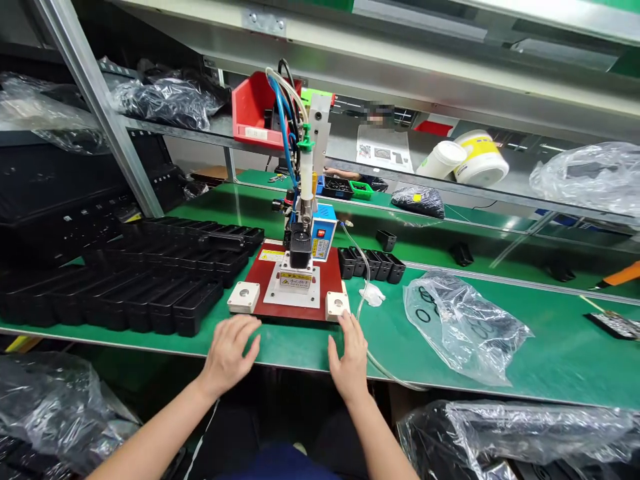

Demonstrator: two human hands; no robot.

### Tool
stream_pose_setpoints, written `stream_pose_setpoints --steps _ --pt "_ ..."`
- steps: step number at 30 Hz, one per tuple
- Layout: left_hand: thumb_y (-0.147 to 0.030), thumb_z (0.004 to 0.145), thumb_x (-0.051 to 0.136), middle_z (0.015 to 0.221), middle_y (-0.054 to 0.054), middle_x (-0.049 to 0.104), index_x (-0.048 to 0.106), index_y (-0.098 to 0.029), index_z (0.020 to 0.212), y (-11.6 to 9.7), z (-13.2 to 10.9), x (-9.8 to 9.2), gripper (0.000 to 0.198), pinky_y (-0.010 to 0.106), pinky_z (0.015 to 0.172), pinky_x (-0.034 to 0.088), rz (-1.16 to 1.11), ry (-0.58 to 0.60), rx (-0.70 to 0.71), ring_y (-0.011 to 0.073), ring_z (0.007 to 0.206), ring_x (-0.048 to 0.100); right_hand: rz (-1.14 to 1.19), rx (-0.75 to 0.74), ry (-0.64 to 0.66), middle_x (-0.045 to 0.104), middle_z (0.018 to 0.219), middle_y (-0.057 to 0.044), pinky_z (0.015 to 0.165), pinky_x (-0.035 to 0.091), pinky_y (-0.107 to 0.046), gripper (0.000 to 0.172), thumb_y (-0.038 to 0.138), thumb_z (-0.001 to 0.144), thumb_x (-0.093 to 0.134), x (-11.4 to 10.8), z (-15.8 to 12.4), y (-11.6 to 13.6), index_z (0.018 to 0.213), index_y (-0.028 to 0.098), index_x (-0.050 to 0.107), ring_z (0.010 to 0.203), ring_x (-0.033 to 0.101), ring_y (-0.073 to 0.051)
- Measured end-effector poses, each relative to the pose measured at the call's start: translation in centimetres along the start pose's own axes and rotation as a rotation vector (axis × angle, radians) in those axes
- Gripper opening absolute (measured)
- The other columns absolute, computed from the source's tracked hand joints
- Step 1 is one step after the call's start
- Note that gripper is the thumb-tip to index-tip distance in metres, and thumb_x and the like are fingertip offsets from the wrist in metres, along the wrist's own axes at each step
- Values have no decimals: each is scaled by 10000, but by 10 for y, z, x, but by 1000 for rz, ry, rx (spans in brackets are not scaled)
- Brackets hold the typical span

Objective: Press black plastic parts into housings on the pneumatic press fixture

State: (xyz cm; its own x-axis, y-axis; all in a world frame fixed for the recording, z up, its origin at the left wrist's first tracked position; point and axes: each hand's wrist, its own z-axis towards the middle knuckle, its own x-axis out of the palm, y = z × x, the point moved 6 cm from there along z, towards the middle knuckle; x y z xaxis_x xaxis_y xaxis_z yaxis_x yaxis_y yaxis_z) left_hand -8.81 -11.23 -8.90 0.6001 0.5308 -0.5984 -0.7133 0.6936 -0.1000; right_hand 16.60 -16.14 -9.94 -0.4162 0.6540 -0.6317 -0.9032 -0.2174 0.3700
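Observation:
In front of me stands a small bench press machine [305,193] on a dark red base plate [327,270], with a blue box [323,227] at its side. A black part [301,250] sits under the press head. My left hand [231,352] is at the bench edge just below the left white button block [244,297], fingers apart and holding nothing. Beside the right white button block [337,305] is my right hand [350,357]; its fingertips reach the block's front edge, and I cannot tell whether they press it. Its thumb is spread from the fingers.
Rows of black housings [190,307] fill the bench on the left. Several black cases [375,265] stand right of the machine. A clear bag with black rings [460,327] lies farther right, near a clear hose [365,287]. A red bin [257,110] sits on the shelf. A person is behind it.

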Motion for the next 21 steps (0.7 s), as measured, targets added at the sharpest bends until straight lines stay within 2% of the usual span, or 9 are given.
stream_pose_setpoints --steps 2,5,8,11,15,19,21 --pt "-118 879 542 870 64 651 547 -165 1102 -12 -13 8 228 317 774 481 -143 61 40 177 820 627 28 15 -41 498 1405 -147 968 471 -544 438 207 933 465 -7 -23 -1 1368 231 425 1322 450 -317" --pt "-166 925 482 663 -4 569 582 -168 988 -15 -22 22 118 246 637 458 -244 170 -27 119 606 560 48 60 -46 551 1347 -135 947 508 -538 364 216 921 497 -19 -51 -7 1284 239 507 1247 529 -312" --pt "-261 945 444 570 -23 515 604 -184 817 -9 -21 35 219 226 577 416 -196 257 -142 110 538 532 42 95 -49 593 1286 -124 931 527 -544 312 218 915 511 -35 -67 -18 1223 250 547 1199 563 -309" --pt "-338 940 428 526 -26 512 587 -193 715 -1 -16 49 311 226 520 323 -80 407 -279 111 492 514 26 123 -79 601 1256 -135 916 525 -577 277 221 917 509 -47 -74 -33 1189 246 558 1164 576 -319" --pt "-380 935 410 546 -14 566 584 -204 717 4 -13 59 330 227 516 244 17 598 -410 136 511 550 4 160 -105 612 1229 -142 904 526 -584 240 224 915 512 -52 -78 -47 1144 228 582 1137 587 -323" --pt "-427 919 409 578 -12 600 585 -219 729 3 -24 54 333 213 494 223 76 698 -461 145 524 571 -10 199 -106 646 1181 -125 925 527 -522 215 178 906 498 -58 -85 -34 1077 217 623 1121 601 -283" --pt "-484 893 421 585 -17 610 596 -229 737 7 -27 49 346 206 462 220 123 707 -504 142 469 543 22 222 -75 654 1165 -126 938 519 -499 228 146 904 470 -61 -87 -27 1051 204 634 1122 598 -262"
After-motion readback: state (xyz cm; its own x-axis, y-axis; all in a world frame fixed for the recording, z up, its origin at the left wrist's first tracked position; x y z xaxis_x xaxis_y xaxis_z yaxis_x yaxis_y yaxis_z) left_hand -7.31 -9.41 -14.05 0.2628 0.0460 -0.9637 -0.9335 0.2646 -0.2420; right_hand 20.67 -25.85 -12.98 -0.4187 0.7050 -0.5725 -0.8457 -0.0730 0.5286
